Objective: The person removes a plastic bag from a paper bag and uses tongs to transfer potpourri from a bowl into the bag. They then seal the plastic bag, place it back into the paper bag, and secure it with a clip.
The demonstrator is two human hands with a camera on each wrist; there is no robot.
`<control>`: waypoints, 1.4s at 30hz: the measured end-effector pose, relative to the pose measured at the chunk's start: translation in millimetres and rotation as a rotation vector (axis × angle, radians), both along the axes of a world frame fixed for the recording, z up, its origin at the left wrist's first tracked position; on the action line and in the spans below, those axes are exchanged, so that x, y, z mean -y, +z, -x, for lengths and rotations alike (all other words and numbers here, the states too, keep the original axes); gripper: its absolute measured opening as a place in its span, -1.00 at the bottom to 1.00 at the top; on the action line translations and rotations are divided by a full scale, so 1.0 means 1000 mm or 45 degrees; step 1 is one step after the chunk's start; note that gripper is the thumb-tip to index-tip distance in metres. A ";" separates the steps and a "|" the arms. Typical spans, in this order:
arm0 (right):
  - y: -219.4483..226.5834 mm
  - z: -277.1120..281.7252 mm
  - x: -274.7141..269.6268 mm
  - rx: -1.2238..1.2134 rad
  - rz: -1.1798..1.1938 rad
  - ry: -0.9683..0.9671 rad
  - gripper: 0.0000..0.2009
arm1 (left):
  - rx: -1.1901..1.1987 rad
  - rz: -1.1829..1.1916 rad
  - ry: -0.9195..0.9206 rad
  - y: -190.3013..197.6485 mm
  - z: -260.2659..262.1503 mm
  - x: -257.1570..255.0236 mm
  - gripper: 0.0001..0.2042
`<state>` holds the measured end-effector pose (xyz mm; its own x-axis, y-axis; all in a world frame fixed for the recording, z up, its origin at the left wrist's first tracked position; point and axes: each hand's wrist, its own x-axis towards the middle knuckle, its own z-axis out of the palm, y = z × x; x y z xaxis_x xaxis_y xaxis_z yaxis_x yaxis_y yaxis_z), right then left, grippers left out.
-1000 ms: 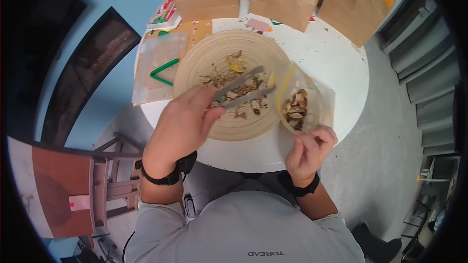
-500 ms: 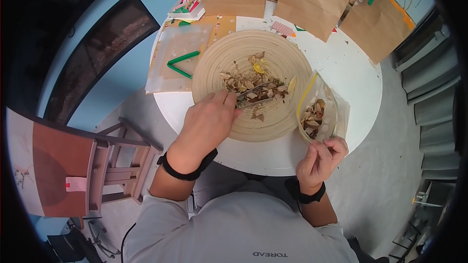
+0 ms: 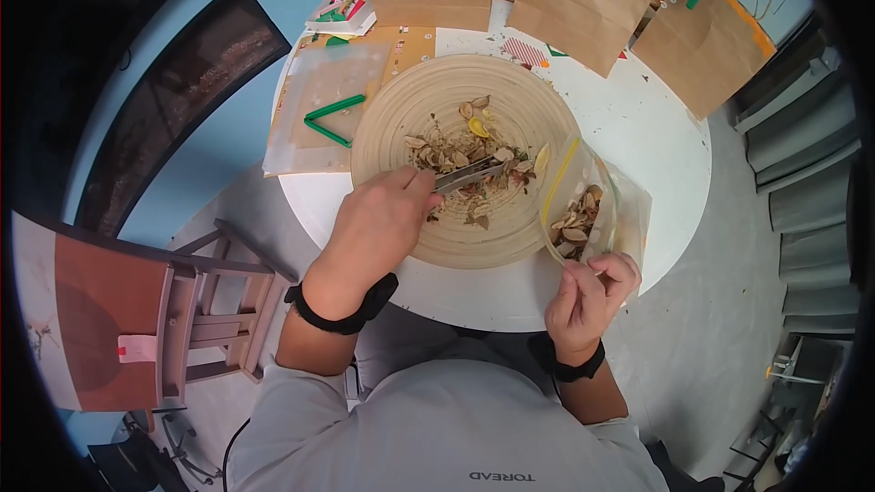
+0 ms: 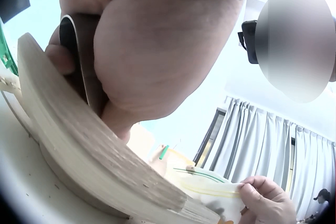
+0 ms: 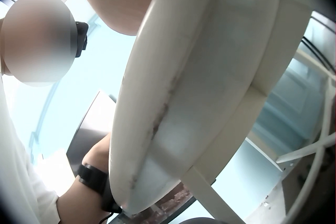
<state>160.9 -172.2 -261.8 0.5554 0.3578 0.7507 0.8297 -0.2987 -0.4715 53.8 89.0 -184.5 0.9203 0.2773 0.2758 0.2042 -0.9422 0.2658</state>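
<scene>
My left hand (image 3: 378, 223) grips metal tongs (image 3: 467, 175), whose curved back end shows inside the hand in the left wrist view. The tongs' tips reach into a pile of dried leaves and petals (image 3: 447, 155) on a round, ridged wooden tray (image 3: 392, 118). A pale dried piece (image 3: 503, 155) lies right at those tips. My right hand (image 3: 592, 301) pinches the near edge of a clear zip bag (image 3: 609, 182) with a yellow strip along its mouth. Inside the bag, dried brown pieces (image 3: 576, 223) are gathered. The bag's mouth faces the tray, close beside its right rim.
Brown paper bags (image 3: 583, 9) stand along the back of the white round table (image 3: 670, 164). Left of the tray, a green clip (image 3: 333, 118) lies spread on a translucent pouch (image 3: 310, 82). Behind it sits a white box of clips (image 3: 342, 5). A wooden chair (image 3: 214, 319) stands at lower left.
My left hand has lowered the tongs from near the bag's mouth into the dried pile, and their arms have drawn closer together. The right hand keeps its pinch on the bag. The head view has shifted.
</scene>
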 end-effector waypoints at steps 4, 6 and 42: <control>-0.002 0.000 -0.001 -0.011 -0.017 0.021 -0.83 | 0.024 -0.025 -0.009 0.008 0.001 0.000 -0.83; -0.002 0.000 0.000 -0.016 -0.025 0.027 -0.83 | 0.037 -0.032 -0.020 0.013 0.001 0.001 -0.83; 0.000 0.001 0.003 0.037 0.031 0.023 -0.92 | -0.052 -0.189 0.406 0.026 0.046 -0.043 -0.70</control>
